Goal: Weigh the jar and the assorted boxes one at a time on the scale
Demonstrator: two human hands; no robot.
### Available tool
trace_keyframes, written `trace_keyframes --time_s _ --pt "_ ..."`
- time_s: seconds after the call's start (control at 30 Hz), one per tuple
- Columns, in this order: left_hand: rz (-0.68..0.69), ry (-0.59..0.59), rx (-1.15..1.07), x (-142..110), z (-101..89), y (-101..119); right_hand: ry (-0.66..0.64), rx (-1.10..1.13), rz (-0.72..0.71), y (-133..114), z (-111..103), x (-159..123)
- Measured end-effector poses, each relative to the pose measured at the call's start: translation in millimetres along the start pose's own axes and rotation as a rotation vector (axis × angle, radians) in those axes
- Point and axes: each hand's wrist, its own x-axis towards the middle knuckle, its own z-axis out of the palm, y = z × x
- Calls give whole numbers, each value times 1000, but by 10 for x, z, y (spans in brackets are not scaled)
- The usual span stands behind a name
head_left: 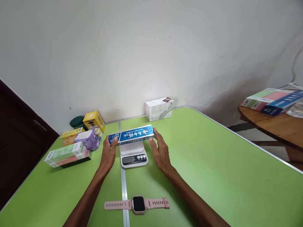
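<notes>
A blue toothpaste box point(134, 135) lies lengthwise between my two hands, over the plate of a white kitchen scale point(134, 159). My left hand point(109, 155) grips its left end, thumb on the near side. At the right end, the fingertips and thumb of my right hand point(161, 153) close round the box's corner. The box covers part of the scale's plate; whether it rests on the plate I cannot tell. The scale's display and buttons face me. Nearer to me, a pink smartwatch point(139, 204) lies flat with its strap stretched out.
On the left of the green table point(213, 170) stand a yellow box point(93, 120), a dark green round container point(77, 122), a purple pack point(88, 140) and a pale green box point(66, 153). A white box point(159, 109) is by the wall. A wooden table point(284, 118) holds more boxes at right.
</notes>
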Motion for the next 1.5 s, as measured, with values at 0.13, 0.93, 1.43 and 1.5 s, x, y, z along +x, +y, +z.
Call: trace_keyframes --time_s 0.13,0.93,1.43,1.5 --pt "-61 -2 -1 30 -80 -319 -66 -34 39 113 141 -140" --pt "230 98 -154 -65 60 -999 -106 -71 150 211 -52 -117" --pt "244 441 -240 -280 -348 -632 -246 54 87 -496 465 -372" --pt "240 573 -200 -184 -698 -645 -311 108 21 -700 752 -392"
